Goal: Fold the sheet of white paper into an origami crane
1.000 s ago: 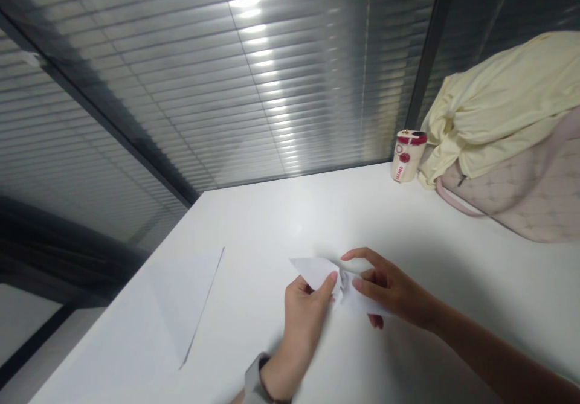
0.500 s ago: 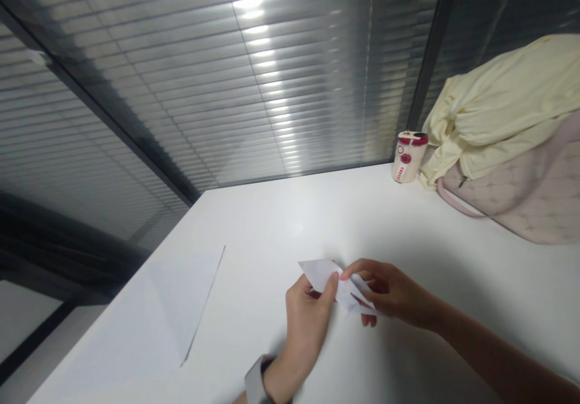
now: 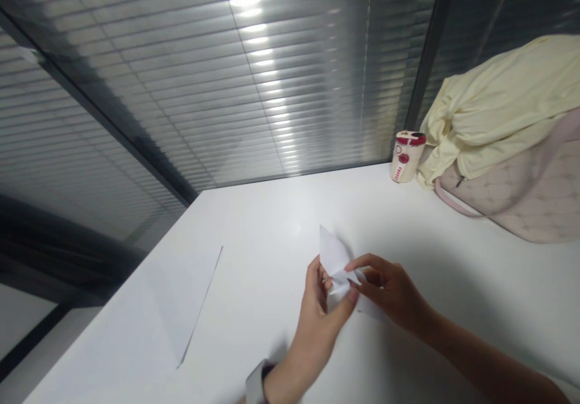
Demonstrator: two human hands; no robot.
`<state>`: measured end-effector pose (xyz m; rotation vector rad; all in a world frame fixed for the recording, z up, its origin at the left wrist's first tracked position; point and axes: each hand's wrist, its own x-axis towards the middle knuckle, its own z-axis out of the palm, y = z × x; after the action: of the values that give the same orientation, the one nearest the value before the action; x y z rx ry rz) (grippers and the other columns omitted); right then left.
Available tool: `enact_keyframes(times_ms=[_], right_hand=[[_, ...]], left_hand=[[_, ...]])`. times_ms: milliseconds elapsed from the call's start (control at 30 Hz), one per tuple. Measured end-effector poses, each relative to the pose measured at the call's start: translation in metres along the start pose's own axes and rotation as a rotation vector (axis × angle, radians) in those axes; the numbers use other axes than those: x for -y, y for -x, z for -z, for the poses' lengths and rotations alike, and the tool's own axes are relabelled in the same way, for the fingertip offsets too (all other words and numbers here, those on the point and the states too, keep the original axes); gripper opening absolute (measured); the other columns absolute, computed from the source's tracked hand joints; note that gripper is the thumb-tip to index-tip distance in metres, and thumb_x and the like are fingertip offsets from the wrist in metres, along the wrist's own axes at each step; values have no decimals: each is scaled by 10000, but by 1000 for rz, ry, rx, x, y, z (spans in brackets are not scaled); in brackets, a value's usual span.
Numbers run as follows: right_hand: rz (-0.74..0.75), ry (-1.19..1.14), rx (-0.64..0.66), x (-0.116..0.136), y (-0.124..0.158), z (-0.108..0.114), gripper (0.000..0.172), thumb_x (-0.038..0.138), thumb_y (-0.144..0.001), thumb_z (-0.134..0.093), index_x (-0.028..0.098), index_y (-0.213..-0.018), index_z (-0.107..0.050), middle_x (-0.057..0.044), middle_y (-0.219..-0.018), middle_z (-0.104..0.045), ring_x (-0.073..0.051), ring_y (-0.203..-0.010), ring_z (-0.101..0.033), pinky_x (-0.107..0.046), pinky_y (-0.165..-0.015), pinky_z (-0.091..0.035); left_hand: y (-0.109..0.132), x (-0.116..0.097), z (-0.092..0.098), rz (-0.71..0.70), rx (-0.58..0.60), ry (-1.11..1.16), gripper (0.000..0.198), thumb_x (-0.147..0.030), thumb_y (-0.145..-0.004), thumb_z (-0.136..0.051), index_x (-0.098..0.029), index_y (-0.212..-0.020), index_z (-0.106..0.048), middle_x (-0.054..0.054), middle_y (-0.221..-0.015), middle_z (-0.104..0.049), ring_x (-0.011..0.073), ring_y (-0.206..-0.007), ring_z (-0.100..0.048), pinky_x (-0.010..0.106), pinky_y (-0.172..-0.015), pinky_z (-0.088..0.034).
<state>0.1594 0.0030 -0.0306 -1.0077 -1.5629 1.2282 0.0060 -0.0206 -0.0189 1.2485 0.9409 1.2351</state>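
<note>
A small folded piece of white paper [image 3: 333, 254] is held just above the white table [image 3: 272, 223], one pointed flap standing upward. My left hand [image 3: 319, 313] pinches its lower part between thumb and fingers; a watch sits on that wrist. From the right, my right hand [image 3: 389, 292] grips the same paper with its fingertips, the two hands touching at the fold. Part of the paper is hidden behind my fingers.
A flat white sheet [image 3: 181, 301] lies on the table to the left. At the back right stand a small red-and-cream cup [image 3: 406, 156] and a pink quilted bag [image 3: 521, 192] with a pale yellow cloth [image 3: 498, 108] draped on it. Window blinds [image 3: 226, 78] run behind.
The folded paper has been turned: its point, which lay out to the left, now stands upward. My left hand has rotated and closed in around it; my right hand stays at the fold.
</note>
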Motion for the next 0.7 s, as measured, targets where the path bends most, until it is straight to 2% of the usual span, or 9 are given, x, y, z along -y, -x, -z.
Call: enact_keyframes(times_ms=[67, 133, 233, 367, 533, 700], right_hand=[[25, 38, -25, 0, 2, -6, 145, 309, -840, -577, 176, -896, -588, 103, -479, -323, -61, -424, -290, -187, -421, -220], [52, 83, -54, 1, 4, -11, 111, 282, -850, -556, 185, -898, -576, 113, -453, -330, -61, -395, -340, -172, -414, -260], [84, 122, -80, 1, 7, -18, 107, 283, -875, -531, 197, -936, -551, 100, -451, -468, -77, -399, -496, -161, -439, -375], [165, 164, -61, -2, 11, -20, 110, 274, -912, -494, 202, -992, -515, 63, -515, -597, -94, -449, -594, -161, -468, -445], [418, 395, -103, -2, 9, -9, 121, 225, -891, -549, 213, -1010, -571, 58, -553, -559, -80, -438, -520, -178, -459, -420], [605, 371, -161, 3, 3, -2, 127, 156, -879, -548, 194, -985, -604, -58, -870, -607, -134, -715, -604, -229, -615, -506]], left_hand=[[-1, 0, -2, 15, -93, -2, 489, -313, -796, -658, -235, -1214, -416, 66, -1094, -582, 210, -997, -558, 319, -851, -447], [-1, -2, -2, 18, -157, -13, 487, -333, -788, -665, -229, -1202, -429, 67, -1093, -585, 214, -1011, -556, 322, -861, -443], [0, -5, -1, 47, -196, -53, 462, -360, -798, -650, -221, -1195, -462, 65, -1087, -592, 211, -1010, -557, 315, -868, -443], [1, -7, 0, 56, -190, -52, 400, -375, -819, -628, -232, -1174, -511, 37, -1035, -611, 185, -959, -565, 288, -843, -450], [0, -9, 0, 60, -145, 38, 399, -340, -804, -655, -250, -1163, -505, 22, -992, -635, 178, -952, -573, 273, -827, -445], [-3, -13, 3, 26, -88, 13, 237, -296, -779, -688, -234, -980, -579, 7, -891, -651, 172, -879, -594, 270, -797, -447]])
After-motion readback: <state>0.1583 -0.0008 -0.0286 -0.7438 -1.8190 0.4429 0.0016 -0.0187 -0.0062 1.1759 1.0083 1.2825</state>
